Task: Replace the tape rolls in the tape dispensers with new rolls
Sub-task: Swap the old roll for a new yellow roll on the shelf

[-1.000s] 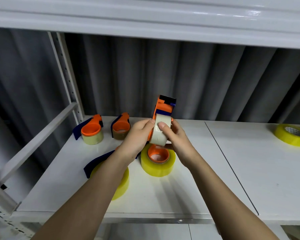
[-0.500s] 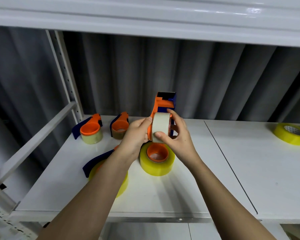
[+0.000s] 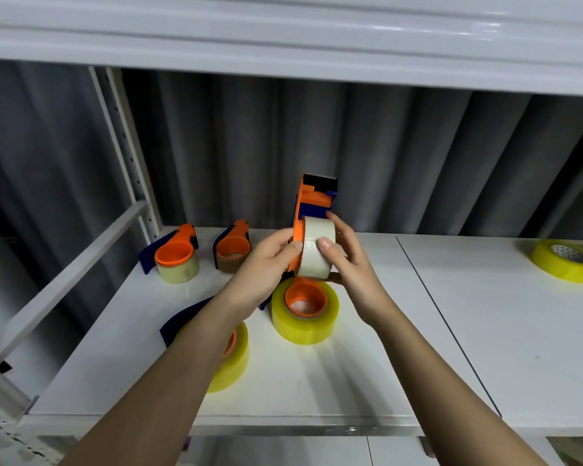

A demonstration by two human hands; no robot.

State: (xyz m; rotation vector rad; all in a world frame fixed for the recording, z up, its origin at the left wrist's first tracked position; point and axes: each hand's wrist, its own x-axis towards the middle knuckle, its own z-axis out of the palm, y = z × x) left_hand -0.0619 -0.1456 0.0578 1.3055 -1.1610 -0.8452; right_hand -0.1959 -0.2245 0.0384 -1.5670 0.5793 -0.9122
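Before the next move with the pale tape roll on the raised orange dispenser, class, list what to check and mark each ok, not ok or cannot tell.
1. Left hand steadies the raised orange and blue plastic dispenser: ok.
2. Right hand has a grip on the pale translucent tape roll: ok.
3. Roll fully seated on the hub: cannot tell.
4. Tape end threaded to the cutter: cannot tell.
5. White shelf space for setting down: ok.

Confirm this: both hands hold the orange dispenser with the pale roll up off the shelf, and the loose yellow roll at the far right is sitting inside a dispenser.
One error. The head view shows the yellow roll at the far right lying alone on the shelf, with no dispenser around it. The left hand and right hand do hold the orange dispenser and pale roll up.
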